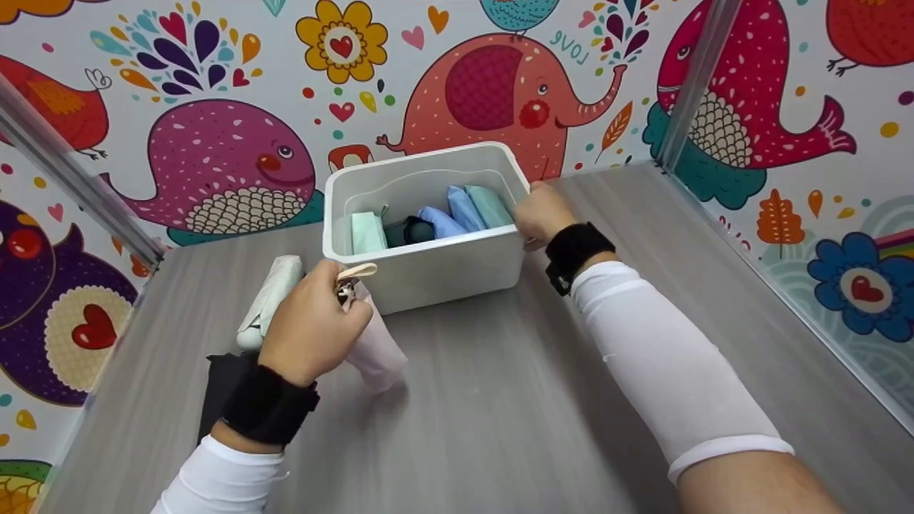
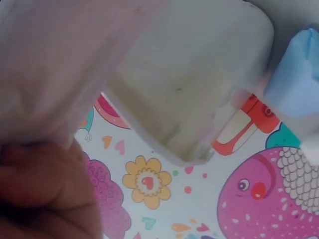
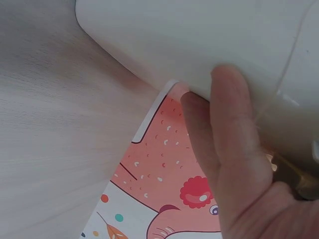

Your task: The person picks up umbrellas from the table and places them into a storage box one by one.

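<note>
My left hand holds a pale pink folded umbrella by its upper end, where a cream loop and small metal parts show. Its soft lower end hangs over the table before the white bin. In the left wrist view, pink fabric fills the upper left above the hand. At the bin's right end is my right hand; in the right wrist view its straight fingers press on the outer wall. Several folded bundles lie inside the bin, among them a mint one, a blue one and a dark green one.
A white folded umbrella lies on the grey table left of the bin. Black fabric lies nearer, partly behind the left wrist. Cartoon-printed panels with metal posts bound the back and sides.
</note>
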A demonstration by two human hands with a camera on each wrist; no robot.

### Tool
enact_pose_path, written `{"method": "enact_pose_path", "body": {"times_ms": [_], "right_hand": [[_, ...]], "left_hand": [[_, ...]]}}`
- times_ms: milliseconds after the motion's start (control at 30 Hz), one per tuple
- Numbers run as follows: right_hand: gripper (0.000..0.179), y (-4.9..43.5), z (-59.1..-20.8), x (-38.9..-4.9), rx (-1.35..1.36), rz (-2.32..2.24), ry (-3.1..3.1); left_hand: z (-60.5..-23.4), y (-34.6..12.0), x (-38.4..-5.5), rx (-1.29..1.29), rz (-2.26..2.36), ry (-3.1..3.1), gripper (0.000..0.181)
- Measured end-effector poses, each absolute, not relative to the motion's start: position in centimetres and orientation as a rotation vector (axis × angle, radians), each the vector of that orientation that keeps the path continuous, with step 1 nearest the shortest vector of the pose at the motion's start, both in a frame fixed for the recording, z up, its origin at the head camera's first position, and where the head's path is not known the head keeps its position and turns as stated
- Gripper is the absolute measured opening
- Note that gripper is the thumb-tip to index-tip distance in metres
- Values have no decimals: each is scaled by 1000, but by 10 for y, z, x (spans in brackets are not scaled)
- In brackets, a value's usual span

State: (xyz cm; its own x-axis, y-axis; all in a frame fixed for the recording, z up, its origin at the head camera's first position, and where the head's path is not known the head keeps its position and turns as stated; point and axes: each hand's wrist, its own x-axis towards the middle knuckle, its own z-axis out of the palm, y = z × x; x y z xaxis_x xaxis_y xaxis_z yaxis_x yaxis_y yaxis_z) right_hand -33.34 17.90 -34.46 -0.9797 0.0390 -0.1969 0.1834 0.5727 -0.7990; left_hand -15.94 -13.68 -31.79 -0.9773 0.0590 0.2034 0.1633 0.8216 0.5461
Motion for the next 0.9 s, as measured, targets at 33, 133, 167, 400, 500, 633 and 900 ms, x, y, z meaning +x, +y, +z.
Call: {"method": "enact_pose_path", "body": {"times_ms": [33,133,167,400,500,633,900], "right_hand": [[48,179,-344,-333,189,-1373,2641],[49,180,-344,-334,188,-1378,2638],[49,181,-344,-334,187,-1378,2638],[49,181,-343,-333,190,-1383,2632],[48,181,-343,-332,190,-1387,2632],[48,181,-343,-332,193,-1397,2631],[48,180,-345,-333,193,-1402,2605]], "left_hand": [[-316,-136,-159,-178,-876,-2812,23],[-312,-133,-159,-199,-871,-2762,25],[-310,-132,-158,-210,-866,-2742,25],[-292,-128,-158,-301,-863,-2545,19],[-284,-127,-161,-353,-849,-2437,19],[-276,-124,-167,-420,-786,-2314,22],[-267,-115,-187,-543,-652,-2263,24]]}}
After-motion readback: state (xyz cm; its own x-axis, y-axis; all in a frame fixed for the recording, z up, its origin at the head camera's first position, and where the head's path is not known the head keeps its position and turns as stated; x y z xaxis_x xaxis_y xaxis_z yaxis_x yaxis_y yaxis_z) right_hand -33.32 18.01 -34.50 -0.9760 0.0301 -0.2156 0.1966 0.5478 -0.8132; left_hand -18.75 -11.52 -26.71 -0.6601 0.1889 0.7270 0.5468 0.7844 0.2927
